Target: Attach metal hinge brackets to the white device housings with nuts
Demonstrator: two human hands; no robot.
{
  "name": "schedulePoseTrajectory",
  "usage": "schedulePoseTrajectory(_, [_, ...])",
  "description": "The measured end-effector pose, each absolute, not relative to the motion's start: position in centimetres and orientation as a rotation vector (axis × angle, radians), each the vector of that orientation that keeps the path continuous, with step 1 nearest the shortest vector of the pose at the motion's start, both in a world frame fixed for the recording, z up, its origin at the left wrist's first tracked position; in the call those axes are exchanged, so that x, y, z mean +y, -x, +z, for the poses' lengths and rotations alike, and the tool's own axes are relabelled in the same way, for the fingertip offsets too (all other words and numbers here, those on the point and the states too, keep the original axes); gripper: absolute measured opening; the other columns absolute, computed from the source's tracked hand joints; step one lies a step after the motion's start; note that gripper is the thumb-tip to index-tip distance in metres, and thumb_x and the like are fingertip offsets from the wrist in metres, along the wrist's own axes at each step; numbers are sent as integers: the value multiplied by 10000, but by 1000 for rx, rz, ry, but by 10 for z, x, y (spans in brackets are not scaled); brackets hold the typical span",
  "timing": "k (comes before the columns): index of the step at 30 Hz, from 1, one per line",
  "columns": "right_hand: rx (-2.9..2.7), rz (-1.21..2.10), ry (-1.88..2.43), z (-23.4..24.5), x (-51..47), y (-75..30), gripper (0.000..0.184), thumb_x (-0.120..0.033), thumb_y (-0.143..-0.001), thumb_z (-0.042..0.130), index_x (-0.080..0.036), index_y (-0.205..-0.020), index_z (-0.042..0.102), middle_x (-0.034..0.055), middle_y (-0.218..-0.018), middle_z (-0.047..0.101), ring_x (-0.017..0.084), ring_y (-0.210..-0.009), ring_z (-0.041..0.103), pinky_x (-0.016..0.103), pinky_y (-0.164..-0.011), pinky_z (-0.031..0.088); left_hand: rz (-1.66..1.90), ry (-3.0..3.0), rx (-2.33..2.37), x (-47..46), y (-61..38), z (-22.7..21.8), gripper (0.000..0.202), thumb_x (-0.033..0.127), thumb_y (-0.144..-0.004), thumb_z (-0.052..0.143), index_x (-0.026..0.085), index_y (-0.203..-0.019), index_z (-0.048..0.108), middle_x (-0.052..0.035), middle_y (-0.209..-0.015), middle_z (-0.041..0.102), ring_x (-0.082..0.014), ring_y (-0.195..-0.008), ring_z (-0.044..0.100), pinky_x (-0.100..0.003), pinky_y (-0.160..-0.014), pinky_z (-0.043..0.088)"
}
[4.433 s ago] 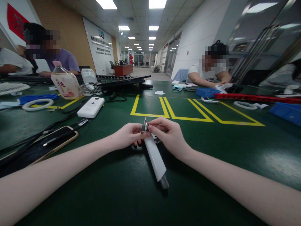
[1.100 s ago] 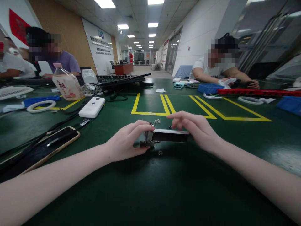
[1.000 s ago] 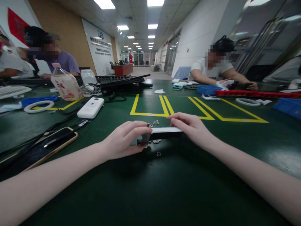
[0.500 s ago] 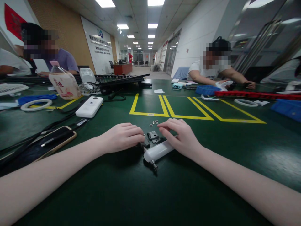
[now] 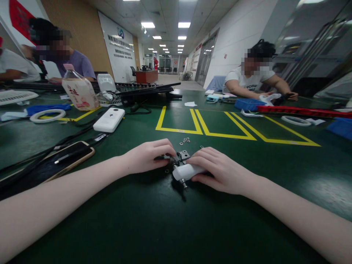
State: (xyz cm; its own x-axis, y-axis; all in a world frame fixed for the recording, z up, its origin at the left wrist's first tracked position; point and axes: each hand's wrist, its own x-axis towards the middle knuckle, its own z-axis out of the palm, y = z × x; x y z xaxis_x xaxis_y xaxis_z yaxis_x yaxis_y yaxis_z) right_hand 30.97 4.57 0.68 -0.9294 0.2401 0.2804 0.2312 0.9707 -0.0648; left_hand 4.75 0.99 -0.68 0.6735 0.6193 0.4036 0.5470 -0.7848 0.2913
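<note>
A smooth white plastic bar [image 5: 183,171] with rounded ends lies at a slant on the green table, a metal bolt [image 5: 184,184] sticking out near its left end. My right hand [image 5: 220,170] is closed around the bar's far end, thumb below and fingers over the top. At the other end, my left hand [image 5: 150,156] pinches a dark metal part, mostly hidden by its fingers. Between the hands sits a metal bracket [image 5: 184,154] with a hole. Several small nuts [image 5: 187,140] are grouped beyond it, and a small ring [image 5: 167,171] lies by the left fingertips.
A white power bank [image 5: 109,120], a phone [image 5: 73,157] and black cables are to the left. Behind them stand a drink bottle [image 5: 78,91] and a white fan [image 5: 106,85]. Yellow tape outlines [image 5: 178,130] mark the table ahead. Blue bins [image 5: 247,103] and a co-worker are at right.
My right hand has come down from beside the nuts and taken hold of the white bar. The left hand has shifted slightly right, with a dark part now showing in its fingers.
</note>
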Motion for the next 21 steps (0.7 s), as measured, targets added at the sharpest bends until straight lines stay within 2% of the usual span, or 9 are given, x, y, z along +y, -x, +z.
schedulePoseTrajectory(4, [-2735,32,318,4,50,-311,325,-326,-895,529,-131,-1155,542,121,-1058,627,223,-959,569,371,-809,456,945,-2662,933,9,-48,-6,161,145,-877,551,166,-1034,580,-58,-990,604,-144,-916,598,-263,-801,504])
schedulePoseTrajectory(8, [-2608,136,275,5,51,-307,321,-338,-932,453,-124,-1157,535,101,-982,639,194,-852,584,329,-738,455,1000,-2664,902,8,-47,-3,193,174,-885,558,170,-1073,596,-65,-969,646,-146,-878,625,-256,-770,511])
schedulePoseTrajectory(13, [-2473,561,495,22,39,-303,280,-308,-967,364,-193,-1096,583,58,-989,657,171,-833,609,286,-700,454,1010,-2631,826,-3,-55,6,239,265,-832,651,175,-1050,614,-71,-974,656,-165,-867,637,-270,-764,534])
schedulePoseTrajectory(16, [-2354,880,707,30,33,-301,311,-374,-968,353,-212,-1018,614,31,-883,666,148,-703,605,254,-589,442,1120,-2458,895,-9,-64,10,248,280,-796,691,170,-1000,605,-56,-950,644,-157,-811,636,-267,-721,549])
schedulePoseTrajectory(19, [-2219,1184,860,31,34,-299,348,-440,-953,370,-200,-921,620,2,-702,632,120,-553,569,230,-495,417,1253,-2174,932,-10,-69,12,433,256,-762,726,187,-1139,524,-66,-1093,610,-127,-767,636,-252,-691,559])
schedulePoseTrajectory(21, [-2148,1367,909,29,36,-295,374,-471,-942,378,-186,-875,610,-3,-666,623,109,-501,557,221,-463,419,1249,-2049,931,-9,-69,13,610,243,-738,747,222,-1267,443,-86,-1249,543,-132,-830,643,-254,-715,563])
